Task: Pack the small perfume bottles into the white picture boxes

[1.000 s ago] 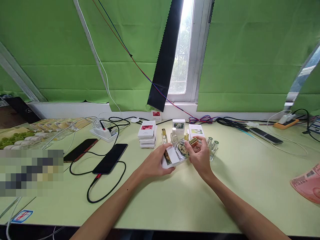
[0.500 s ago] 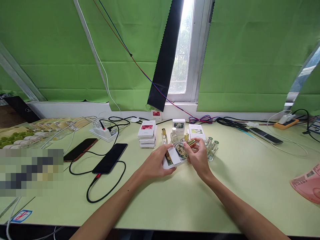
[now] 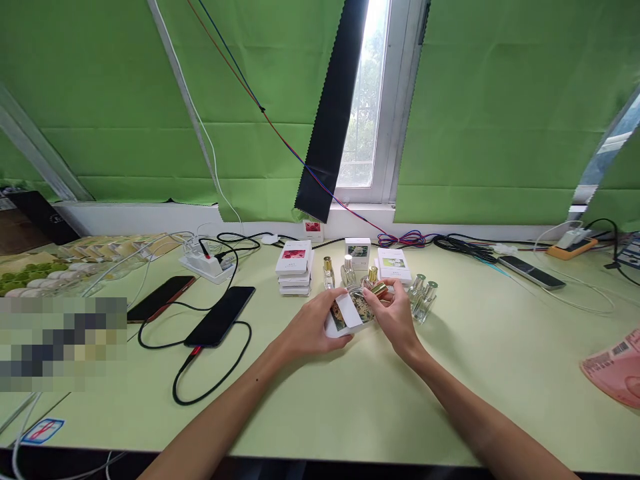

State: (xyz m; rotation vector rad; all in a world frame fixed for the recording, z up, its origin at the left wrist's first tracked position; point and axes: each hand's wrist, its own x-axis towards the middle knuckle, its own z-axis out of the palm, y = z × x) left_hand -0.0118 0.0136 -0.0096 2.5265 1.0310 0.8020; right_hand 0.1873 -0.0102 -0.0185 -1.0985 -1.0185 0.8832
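The left hand is clasped round a white box, the right hand pinching a gold-capped bottle.

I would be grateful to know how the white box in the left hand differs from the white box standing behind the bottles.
The held white box is tilted in the left hand, while the standing white box is upright on the table. The held white box looks open, facing a gold-capped glass bottle; the standing white box looks closed. Both show a dark floral picture.
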